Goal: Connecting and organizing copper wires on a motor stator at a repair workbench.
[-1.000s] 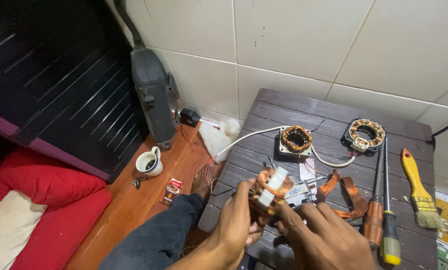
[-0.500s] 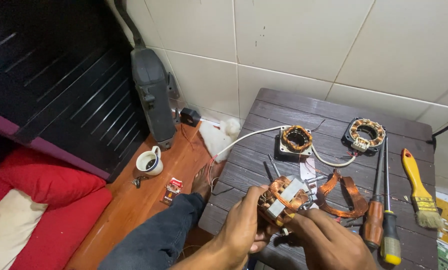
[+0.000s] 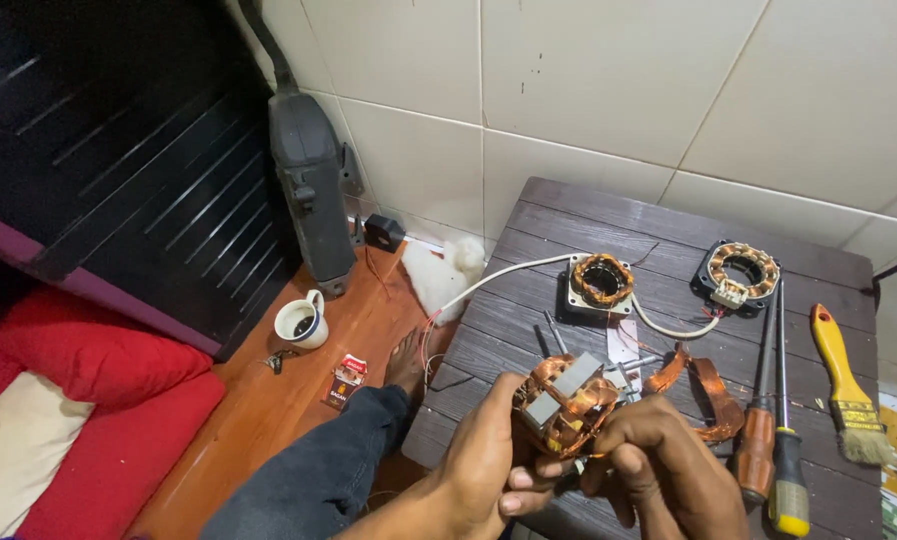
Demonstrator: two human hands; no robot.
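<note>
your left hand (image 3: pixel 483 465) has closed around the copper-wound stator (image 3: pixel 565 402), held just above the near edge of the dark table (image 3: pixel 578 215). it sat higher a second ago; you've brought it down and turned it. your right hand (image 3: pixel 658 465) now pinches at its windings, fingers curled shut.

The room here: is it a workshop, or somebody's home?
Probably a home corner used for motor repair. Copper-wound stators and screwdrivers lie on a low dark table, while a red cushion and a cup sit on the wooden floor.
</note>
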